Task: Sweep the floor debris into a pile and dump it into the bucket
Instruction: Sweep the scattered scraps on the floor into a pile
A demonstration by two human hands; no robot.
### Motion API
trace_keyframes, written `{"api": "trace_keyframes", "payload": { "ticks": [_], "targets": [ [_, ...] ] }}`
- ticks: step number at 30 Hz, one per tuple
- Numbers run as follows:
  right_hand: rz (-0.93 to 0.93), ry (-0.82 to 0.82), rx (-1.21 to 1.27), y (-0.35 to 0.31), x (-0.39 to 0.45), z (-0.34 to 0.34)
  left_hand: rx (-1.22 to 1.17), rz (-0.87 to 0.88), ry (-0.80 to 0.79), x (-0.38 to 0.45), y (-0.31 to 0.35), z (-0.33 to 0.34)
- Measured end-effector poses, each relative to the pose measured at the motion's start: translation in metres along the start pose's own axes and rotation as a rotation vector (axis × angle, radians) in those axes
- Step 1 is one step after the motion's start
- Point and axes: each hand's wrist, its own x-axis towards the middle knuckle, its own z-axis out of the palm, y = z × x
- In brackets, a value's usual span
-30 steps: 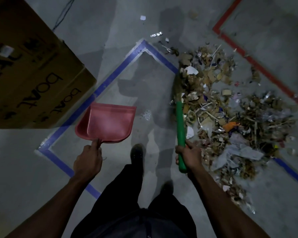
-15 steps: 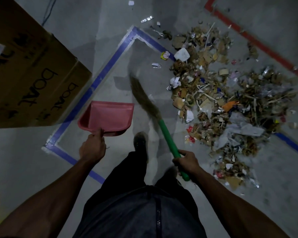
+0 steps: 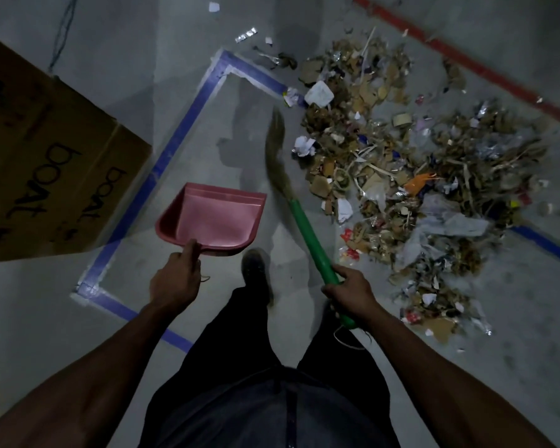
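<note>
Head view, looking down at a grey concrete floor [image 3: 304, 37]. The left hand [image 3: 174, 280] grips the handle of a pink dustpan [image 3: 211, 218], its fingers [image 3: 188, 253] curled round the handle with the thumb lying along the top; the pan extends forward from these fingers, mouth pointing away from the person, and whether it rests on the floor or is held above it cannot be told. The right hand [image 3: 349, 287] grasps the green handle of a hand broom [image 3: 307, 232], fingers wrapped closed near the handle's lower end; from this grip the handle runs forward and to the left, ending in blurred straw bristles [image 3: 276, 147]. The bristle tip lies at the left edge of the debris pile [image 3: 411, 176], which spreads ahead of and to the right of the right-hand fingers: torn cardboard, crumpled paper, plastic film, a roll of tape and an orange scrap. Blue floor tape [image 3: 175, 140] forms a corner ahead of the left hand, and a red tape line [image 3: 466, 59] runs beyond the pile. A cardboard box [image 3: 46, 163] printed "boAt" stands well to the left of the dustpan. Between the two hands a dark shoe [image 3: 254, 270] and dark trousers [image 3: 240, 350] are visible.
</note>
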Motion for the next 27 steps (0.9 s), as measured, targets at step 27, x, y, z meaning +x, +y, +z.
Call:
{"api": "trace_keyframes", "payload": {
  "ticks": [27],
  "targets": [
    [0.168,0.043,0.611,0.011,0.259,-0.295,-0.030,0.017,0.125,-0.094,0.316,0.084]
  ]
}}
